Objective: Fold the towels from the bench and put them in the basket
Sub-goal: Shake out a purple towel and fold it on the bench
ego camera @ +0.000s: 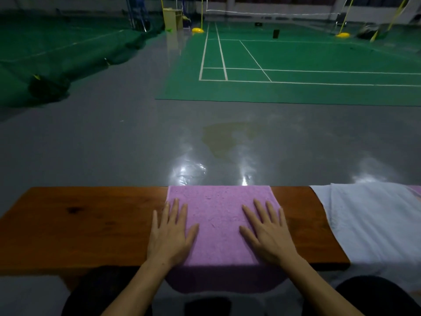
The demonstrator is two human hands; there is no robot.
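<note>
On the wooden worktop (79, 224), a pink towel (218, 215) is pressed flat by both hands.

The left hand (169, 236) is laid on the towel's left edge and the right hand (267, 236) on its right part, each grip open with fingers straight and nothing held. The towel's near end is draped over the worktop's front edge and lost in shadow. A pale towel (373, 220) at the right is cut off by the frame edge. No basket can be made out.
</note>
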